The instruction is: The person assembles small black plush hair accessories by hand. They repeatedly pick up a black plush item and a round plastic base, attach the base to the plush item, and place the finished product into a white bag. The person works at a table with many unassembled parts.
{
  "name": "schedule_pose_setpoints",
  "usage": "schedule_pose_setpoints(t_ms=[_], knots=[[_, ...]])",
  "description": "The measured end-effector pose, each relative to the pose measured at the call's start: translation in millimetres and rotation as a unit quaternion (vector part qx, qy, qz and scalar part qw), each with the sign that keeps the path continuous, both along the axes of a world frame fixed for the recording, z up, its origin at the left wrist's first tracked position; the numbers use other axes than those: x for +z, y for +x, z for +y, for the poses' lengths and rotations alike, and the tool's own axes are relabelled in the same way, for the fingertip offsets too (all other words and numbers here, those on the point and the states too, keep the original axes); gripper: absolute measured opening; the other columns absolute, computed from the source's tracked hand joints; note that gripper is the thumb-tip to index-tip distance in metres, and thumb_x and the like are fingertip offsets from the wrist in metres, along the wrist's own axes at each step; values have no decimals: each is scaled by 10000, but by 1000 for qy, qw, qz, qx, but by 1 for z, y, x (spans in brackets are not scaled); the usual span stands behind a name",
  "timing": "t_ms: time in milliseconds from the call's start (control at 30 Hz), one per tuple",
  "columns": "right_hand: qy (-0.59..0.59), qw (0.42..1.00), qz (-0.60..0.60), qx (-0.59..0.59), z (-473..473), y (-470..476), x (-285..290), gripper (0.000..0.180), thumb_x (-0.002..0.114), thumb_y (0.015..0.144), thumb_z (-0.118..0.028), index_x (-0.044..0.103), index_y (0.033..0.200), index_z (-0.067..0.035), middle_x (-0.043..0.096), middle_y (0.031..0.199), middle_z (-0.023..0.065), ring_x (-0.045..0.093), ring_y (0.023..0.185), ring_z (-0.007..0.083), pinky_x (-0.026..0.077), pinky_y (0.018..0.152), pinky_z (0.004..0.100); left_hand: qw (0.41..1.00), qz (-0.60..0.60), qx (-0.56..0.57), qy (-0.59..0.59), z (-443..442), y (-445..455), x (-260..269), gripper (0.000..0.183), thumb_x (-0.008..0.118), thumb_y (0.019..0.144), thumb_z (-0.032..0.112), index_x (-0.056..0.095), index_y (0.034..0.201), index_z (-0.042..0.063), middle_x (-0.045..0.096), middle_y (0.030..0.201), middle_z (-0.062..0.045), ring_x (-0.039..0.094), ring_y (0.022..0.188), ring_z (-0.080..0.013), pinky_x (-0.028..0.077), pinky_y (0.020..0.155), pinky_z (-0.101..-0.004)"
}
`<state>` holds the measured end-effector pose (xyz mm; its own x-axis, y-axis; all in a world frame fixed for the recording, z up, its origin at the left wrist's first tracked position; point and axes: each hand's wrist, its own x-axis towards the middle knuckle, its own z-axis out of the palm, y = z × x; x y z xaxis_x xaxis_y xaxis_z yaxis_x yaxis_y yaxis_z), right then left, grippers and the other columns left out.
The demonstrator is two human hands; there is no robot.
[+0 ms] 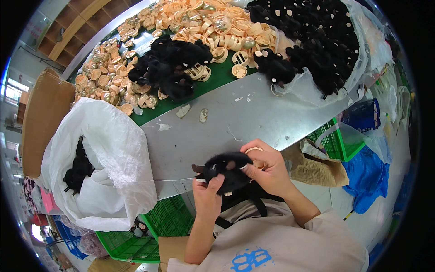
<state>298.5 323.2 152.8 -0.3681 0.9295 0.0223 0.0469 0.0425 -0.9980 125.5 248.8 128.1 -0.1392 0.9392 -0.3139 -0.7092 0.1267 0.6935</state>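
Both hands hold a black plush toy (229,170) over the near edge of the metal table (217,125). My left hand (210,193) grips its left end, thumb on top, beside small brown ear-like parts. My right hand (268,166) pinches the other end together with a beige plastic ring-shaped part (259,163), mostly hidden by the fingers. Farther back, a pile of black plush pieces (170,64) lies among many beige round plastic parts (227,27), some with gold-coloured domes.
A white woven sack (112,142) with a black plush toy (79,171) inside stands at the left. Many black plush pieces (316,44) fill a clear plastic bag at the back right. Green crates (170,216) stand below the table, with a blue plastic bag (368,176) at the right.
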Motion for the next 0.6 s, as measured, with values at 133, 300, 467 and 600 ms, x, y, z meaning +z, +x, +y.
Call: schedule_pose_setpoints(t_ms=[133, 300, 467, 600], knots=[[-65, 993, 99, -17, -5, 2, -12, 281, 735, 941, -232, 725, 995, 44, 644, 977, 88, 558, 661, 51, 403, 486, 195, 995, -90, -18, 43, -2, 1, 0, 361, 667, 918, 55, 578, 1263, 1, 634, 1248, -116, 628, 1148, -228, 503, 1027, -394], [-103, 988, 113, 7, -8, 3, -12, 200, 731, 934, -135, 704, 1002, 51, 602, 894, 54, 543, 680, 45, 467, 555, 225, 997, -73, -28, 22, -6, 4, 3, 351, 652, 959, 110, 564, 1277, -10, 640, 1261, -136, 634, 1160, -243, 517, 1016, -410], [-126, 984, 118, 37, -14, -2, -10, 167, 710, 943, -116, 662, 914, 41, 596, 933, 39, 537, 689, 42, 462, 562, 226, 998, -50, -24, 32, -21, -9, -10, 350, 619, 1004, 147, 553, 1303, -23, 662, 1245, -144, 663, 1121, -253, 537, 990, -417], [-50, 996, 68, 16, -17, -13, -10, 165, 696, 950, -110, 623, 888, 24, 598, 984, 51, 533, 699, 55, 445, 578, 230, 1000, -14, -8, 24, -30, -12, 0, 399, 662, 969, 119, 545, 1319, -32, 652, 1260, -137, 645, 1162, -244, 524, 1014, -415]])
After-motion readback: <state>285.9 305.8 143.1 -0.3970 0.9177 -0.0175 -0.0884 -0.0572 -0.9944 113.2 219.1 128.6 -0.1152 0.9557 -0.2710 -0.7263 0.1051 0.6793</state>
